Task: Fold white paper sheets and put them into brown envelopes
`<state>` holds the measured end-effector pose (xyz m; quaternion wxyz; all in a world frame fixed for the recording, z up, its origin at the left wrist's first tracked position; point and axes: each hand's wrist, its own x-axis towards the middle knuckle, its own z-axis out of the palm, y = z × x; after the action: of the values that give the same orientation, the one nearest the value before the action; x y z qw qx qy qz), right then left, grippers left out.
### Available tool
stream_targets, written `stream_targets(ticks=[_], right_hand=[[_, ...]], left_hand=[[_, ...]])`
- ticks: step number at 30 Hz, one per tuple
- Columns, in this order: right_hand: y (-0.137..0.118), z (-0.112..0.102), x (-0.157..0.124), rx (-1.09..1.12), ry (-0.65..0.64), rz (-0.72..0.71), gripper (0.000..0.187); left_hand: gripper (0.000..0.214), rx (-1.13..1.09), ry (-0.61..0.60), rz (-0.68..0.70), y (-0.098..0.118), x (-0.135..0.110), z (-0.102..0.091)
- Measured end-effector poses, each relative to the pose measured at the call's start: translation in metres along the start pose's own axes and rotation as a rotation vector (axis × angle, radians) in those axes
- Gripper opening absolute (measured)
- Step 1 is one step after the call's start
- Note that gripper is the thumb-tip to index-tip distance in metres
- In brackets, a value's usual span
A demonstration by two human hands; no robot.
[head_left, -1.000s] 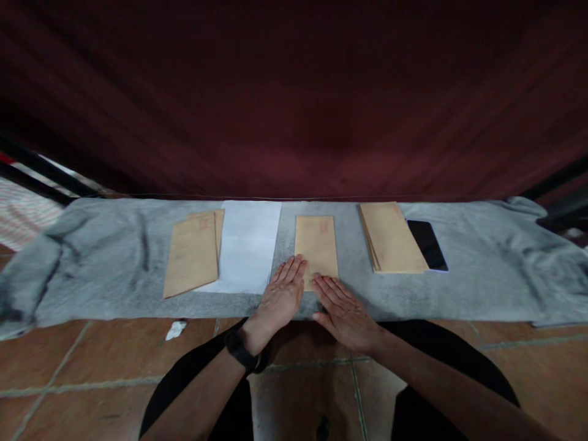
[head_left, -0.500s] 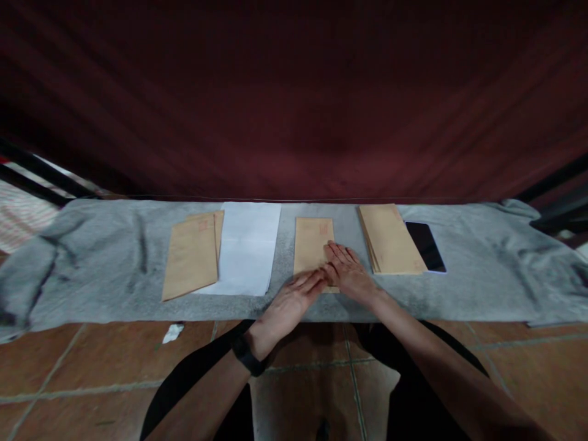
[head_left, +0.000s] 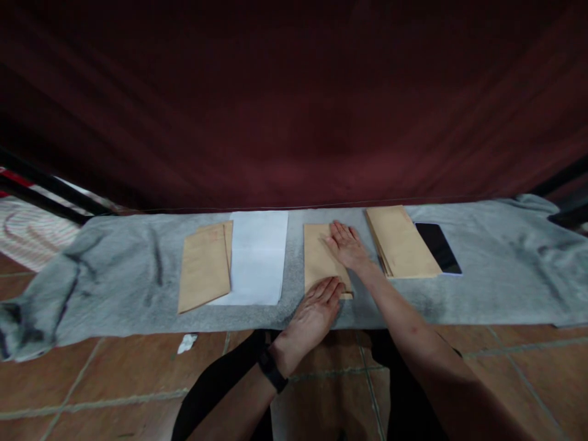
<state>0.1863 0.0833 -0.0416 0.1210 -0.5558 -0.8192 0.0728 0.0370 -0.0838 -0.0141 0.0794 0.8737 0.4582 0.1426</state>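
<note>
A single brown envelope [head_left: 318, 257] lies lengthwise on the grey cloth [head_left: 114, 269] in front of me. My left hand [head_left: 316, 312], with a dark watch on the wrist, rests flat on the envelope's near end, fingers stretched out. My right hand [head_left: 345, 245] lies flat on the far end of the same envelope, fingers spread. Neither hand holds anything.
A stack of brown envelopes [head_left: 400, 240] sits to the right, with a black phone [head_left: 438, 247] beside it. Left of the single envelope lie a white sheet [head_left: 257, 254] and two overlapping brown envelopes [head_left: 206, 263]. A dark red curtain hangs behind. A white scrap [head_left: 187, 342] lies on the tiled floor.
My right hand has slid away from me along the envelope, from its near end to its far end. My left hand has shifted right onto the near end.
</note>
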Motion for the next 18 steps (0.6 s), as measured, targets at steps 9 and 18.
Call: stream_targets(ticks=[9,18], right_hand=[[-0.018,0.000,-0.006,0.023,-0.061,-0.229,0.063],[-0.034,-0.010,-0.037,0.239,-0.277,-0.456,0.054]], left_hand=[[0.045,0.000,0.014,0.019,-0.002,-0.002,0.001],[0.036,-0.054,-0.026,0.009,-0.007,-0.001,-0.006]])
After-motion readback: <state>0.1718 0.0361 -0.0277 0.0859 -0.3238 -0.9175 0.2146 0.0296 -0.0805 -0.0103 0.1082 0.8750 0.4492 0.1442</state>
